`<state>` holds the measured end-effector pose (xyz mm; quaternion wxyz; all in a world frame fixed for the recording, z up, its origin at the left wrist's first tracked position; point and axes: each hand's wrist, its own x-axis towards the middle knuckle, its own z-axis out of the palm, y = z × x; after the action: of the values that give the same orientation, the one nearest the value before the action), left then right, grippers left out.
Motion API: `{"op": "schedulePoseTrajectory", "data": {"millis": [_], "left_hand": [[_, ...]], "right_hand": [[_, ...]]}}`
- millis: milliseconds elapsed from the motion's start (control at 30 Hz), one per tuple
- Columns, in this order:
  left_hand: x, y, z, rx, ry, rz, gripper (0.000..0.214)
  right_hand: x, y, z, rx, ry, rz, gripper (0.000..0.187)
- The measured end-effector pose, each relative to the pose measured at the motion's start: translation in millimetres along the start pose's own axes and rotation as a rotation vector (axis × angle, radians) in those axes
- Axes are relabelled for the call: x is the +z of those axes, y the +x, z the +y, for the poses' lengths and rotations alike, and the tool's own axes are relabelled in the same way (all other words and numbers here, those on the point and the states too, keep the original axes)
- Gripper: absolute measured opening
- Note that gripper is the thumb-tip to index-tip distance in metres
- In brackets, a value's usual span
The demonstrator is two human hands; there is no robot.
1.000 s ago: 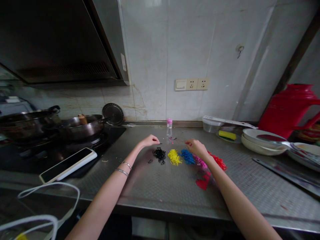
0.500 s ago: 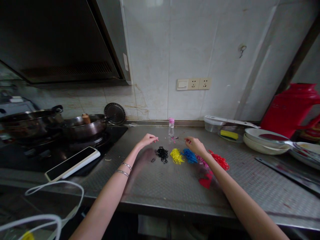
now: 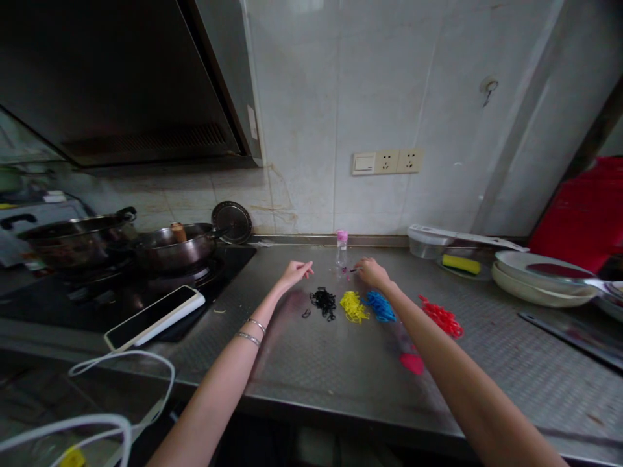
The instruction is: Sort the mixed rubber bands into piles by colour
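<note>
My left hand (image 3: 296, 274) hovers over the steel counter behind a pile of small black loops (image 3: 324, 303), its fingers drawn together; anything between the fingertips is too small to make out. My right hand (image 3: 372, 272) reaches in behind the blue loops (image 3: 381, 305), with thumb and fingertips closed at a few small dark and pink bits (image 3: 346, 270). Between the hands, farther back, a clear bottle with a pink cap (image 3: 342, 248) stands upright. Yellow loops (image 3: 354, 307) lie between the black and blue piles. Red loops (image 3: 442, 317) are right of my right forearm.
A flat pinkish-red piece (image 3: 411, 363) lies near the front. On the left are a phone-like device (image 3: 154, 318), a white cable (image 3: 121, 355) and pans (image 3: 175, 246) on the stove. Bowls (image 3: 540, 285), a yellow sponge (image 3: 461, 264) and a knife-like dark blade (image 3: 569, 340) lie right.
My right hand has moved left and inward to the small bits near the bottle. My right forearm now covers the pink loops. The view has turned slightly left.
</note>
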<state>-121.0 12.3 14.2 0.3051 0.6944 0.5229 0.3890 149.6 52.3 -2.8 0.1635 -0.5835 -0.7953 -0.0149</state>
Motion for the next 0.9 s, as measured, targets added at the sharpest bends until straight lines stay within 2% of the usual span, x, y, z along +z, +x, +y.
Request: {"op": "schedulePoseTrajectory", "data": {"millis": [200, 533, 733, 900], "left_hand": [[0.9, 1.2, 9.4, 0.028, -0.119, 0.042, 0.052], [0.0, 2.0, 8.5, 0.018, -0.14, 0.072, 0.054], [0.8, 2.0, 7.0, 0.011, -0.146, 0.068, 0.054], [2.5, 2.3, 3.9, 0.011, -0.159, 0.078, 0.054]], "right_hand": [[5.7, 8.8, -1.9, -0.021, -0.05, -0.056, 0.034], [9.2, 10.0, -6.3, -0.076, -0.141, -0.013, 0.031], [4.4, 5.3, -2.0, -0.046, -0.091, 0.019, 0.03], [-2.4, -3.3, -8.2, -0.066, 0.041, 0.12, 0.027]]}}
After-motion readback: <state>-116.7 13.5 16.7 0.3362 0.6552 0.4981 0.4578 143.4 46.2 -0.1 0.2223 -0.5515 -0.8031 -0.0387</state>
